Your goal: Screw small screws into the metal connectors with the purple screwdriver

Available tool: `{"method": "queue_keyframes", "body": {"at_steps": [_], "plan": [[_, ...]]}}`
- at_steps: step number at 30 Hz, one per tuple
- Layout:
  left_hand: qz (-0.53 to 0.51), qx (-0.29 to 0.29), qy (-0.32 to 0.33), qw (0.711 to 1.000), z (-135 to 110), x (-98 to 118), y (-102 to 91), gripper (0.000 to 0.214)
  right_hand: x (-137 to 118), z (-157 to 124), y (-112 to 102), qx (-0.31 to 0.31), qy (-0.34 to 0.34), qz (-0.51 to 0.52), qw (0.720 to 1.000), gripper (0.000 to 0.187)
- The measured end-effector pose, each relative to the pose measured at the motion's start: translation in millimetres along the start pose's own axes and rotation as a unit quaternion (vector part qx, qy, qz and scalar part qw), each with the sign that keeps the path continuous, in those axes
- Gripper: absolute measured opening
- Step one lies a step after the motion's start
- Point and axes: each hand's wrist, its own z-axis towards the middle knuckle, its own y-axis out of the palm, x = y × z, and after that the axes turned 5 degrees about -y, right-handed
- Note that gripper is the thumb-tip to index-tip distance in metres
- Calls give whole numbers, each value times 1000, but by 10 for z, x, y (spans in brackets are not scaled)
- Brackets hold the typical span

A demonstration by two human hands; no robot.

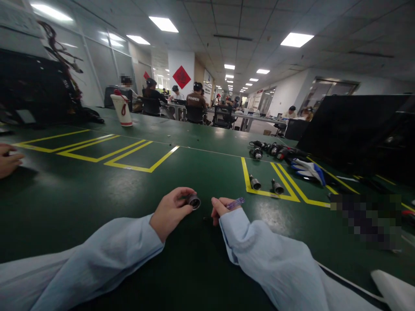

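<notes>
My left hand [173, 212] is closed around a dark metal cylindrical fitting [194, 201], its round open end turned to the right and toward me. A short gap away, my right hand [221, 210] grips a screwdriver with a see-through purple handle [236, 203]. The handle's back end sticks out above the wrist, and a small dark tip shows faintly left of the fingers. Both hands are just above the green tabletop [136, 194]. Two similar metal fittings, one nearer the middle [255, 182] and one farther right [277, 187], lie inside a yellow-taped box.
A blue-and-white glove [308, 169] and several cabled metal parts [257, 152] lie at the right. A white cup [122, 109] stands far left. Another person's hand [9, 160] rests at the left edge. Black screens [353, 129] border the right; a white object [394, 288] sits near front right.
</notes>
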Motion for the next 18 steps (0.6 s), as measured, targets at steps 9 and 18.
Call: {"method": "queue_keyframes", "body": {"at_steps": [9, 18], "plan": [[-43, 19, -13, 999, -50, 28, 48, 35, -10, -77, -143, -64, -122, 92, 986, 29], [-56, -2, -11, 998, -72, 34, 61, 34, 95, -72, -71, -84, -211, 70, 971, 19]]}}
